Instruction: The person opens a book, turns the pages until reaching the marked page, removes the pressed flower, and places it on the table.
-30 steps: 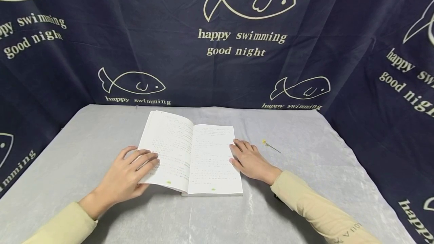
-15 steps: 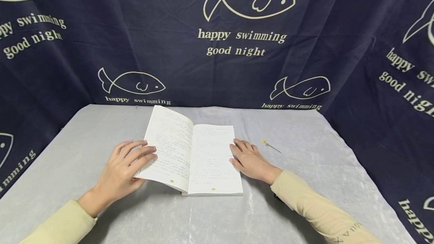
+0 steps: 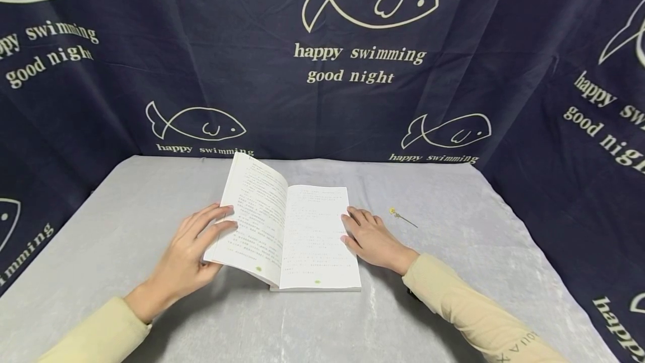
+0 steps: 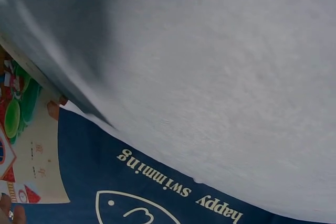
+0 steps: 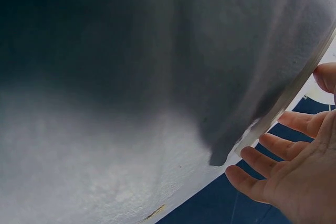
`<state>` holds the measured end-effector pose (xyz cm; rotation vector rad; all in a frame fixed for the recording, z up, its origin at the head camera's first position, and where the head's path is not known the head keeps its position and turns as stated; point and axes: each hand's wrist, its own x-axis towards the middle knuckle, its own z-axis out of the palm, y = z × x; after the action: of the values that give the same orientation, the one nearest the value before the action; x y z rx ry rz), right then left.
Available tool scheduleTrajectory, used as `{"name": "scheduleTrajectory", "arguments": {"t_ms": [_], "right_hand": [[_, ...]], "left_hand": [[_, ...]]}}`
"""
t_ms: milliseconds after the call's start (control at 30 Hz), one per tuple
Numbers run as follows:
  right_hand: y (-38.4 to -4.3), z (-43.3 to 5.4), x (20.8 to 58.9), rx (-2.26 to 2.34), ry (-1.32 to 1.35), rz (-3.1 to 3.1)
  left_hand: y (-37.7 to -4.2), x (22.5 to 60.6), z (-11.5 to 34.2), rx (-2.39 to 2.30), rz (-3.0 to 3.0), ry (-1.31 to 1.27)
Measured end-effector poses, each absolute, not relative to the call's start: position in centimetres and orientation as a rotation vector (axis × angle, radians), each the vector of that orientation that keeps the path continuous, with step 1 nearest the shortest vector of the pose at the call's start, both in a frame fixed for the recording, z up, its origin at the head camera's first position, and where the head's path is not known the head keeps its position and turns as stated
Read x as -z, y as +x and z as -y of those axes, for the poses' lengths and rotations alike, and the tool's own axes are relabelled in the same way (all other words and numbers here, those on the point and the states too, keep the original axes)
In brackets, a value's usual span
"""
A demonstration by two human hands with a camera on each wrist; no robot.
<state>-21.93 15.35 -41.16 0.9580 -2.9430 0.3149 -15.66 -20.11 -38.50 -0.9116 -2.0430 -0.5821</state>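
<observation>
An open book (image 3: 316, 234) with printed white pages lies on the grey cloth. Its left half is raised and tilted above the cloth, while the right half lies flat. My left hand (image 3: 188, 256) grips the raised half by its outer edge, fingers over the page and thumb low at the near corner. In the left wrist view, the colourful cover (image 4: 39, 156) shows from below, with fingertips (image 4: 17, 214) at the bottom left corner. Along the right edge of the book, my right hand (image 3: 375, 240) rests with extended fingers; the right wrist view shows its fingertips (image 5: 270, 140) along that edge.
A small yellow flower (image 3: 393, 212) on a thin stem lies right of the book, beyond the right hand. Grey cloth (image 3: 312, 329) covers the table. Dark blue curtains (image 3: 272, 83) with fish drawings and lettering hang behind and at both sides.
The book's left half has been lifted higher and tipped toward the spine by my left hand, whose fingers moved up along its edge. My right hand and the flower stay in place.
</observation>
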Motion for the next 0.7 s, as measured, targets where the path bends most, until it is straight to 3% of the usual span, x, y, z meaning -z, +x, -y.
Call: {"name": "scheduleTrajectory", "arguments": {"t_ms": [700], "right_hand": [[-22.0,-15.4,40.9,-0.358,0.963,2.961]], "left_hand": [[-16.1,38.3,18.6,0.612,2.023,-1.021]]}}
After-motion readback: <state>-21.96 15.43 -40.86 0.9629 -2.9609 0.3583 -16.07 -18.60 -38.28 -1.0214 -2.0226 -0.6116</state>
